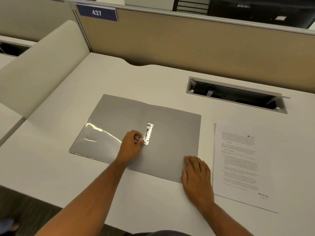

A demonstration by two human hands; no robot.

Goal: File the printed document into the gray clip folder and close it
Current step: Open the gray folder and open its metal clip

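The gray clip folder (172,133) lies open and flat on the white desk, with a clear pocket on its left half. Its metal clip (148,133) sits near the spine. My left hand (132,146) rests on the folder with its fingers pinched on the clip's lever. My right hand (196,176) lies flat, fingers apart, pressing the folder's lower right corner. The printed document (242,164), a white sheet with text, lies on the desk just right of the folder, untouched.
A cable hatch (237,94) stands open in the desk behind the document. A beige partition (187,41) with a "437" label (96,13) runs along the back. A low cream divider (42,65) borders the left side. The desk's front edge is near my arms.
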